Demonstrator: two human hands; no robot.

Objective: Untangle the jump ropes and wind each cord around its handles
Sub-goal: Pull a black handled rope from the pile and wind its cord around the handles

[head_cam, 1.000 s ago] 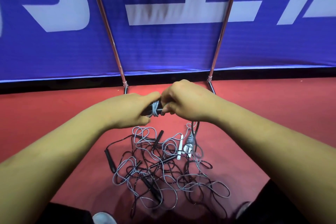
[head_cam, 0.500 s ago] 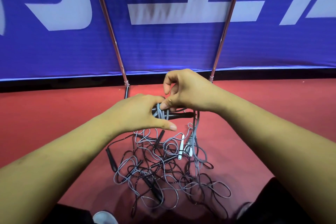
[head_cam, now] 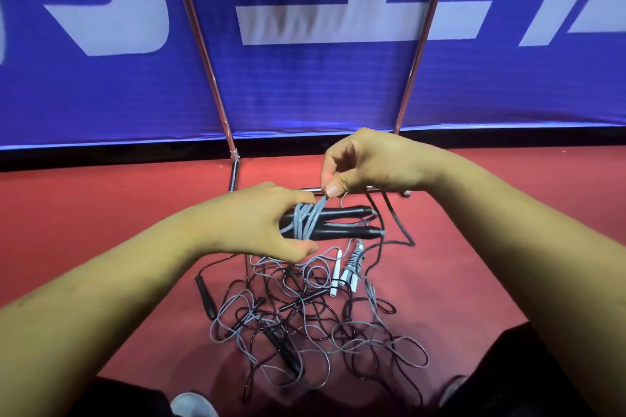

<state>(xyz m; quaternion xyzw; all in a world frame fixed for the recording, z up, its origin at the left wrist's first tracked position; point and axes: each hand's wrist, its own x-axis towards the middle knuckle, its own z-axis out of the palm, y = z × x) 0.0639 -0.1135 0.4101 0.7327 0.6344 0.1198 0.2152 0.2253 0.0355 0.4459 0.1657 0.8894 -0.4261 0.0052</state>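
Up goes the right hand [head_cam: 369, 164], away from the left hand [head_cam: 250, 223], so the two black stick-shaped handles [head_cam: 345, 213] now show between them.

On the far left the flat red floor [head_cam: 101, 213] meets a big blue cloth banner with white shapes [head_cam: 305, 88]. Two shiny metal poles [head_cam: 200, 44] lean in front of the banner. Low on the left a lone black rope handle [head_cam: 205, 293] lies on the floor. It sits at the edge of a messy heap of grey and black ropes [head_cam: 305, 325] in the lower middle of the frame. At the bottom edge a white shoe tip [head_cam: 191, 404] peeks out.

In the middle of the frame the left hand grips the two black handles side by side, above the heap. A thin grey cord [head_cam: 305, 220] is wound round them a few times. The left hand hides the left ends of the handles, and its thumb covers the top of the heap. Just right of the middle the right hand pinches the grey cord with thumb and first finger and holds it up tight. Below it two white rope handles [head_cam: 350, 266] lie on the heap, one with grey cord round it.

One second ago both hands were pressed close together over the handles. Half a second ago the right hand was lower and touched them.
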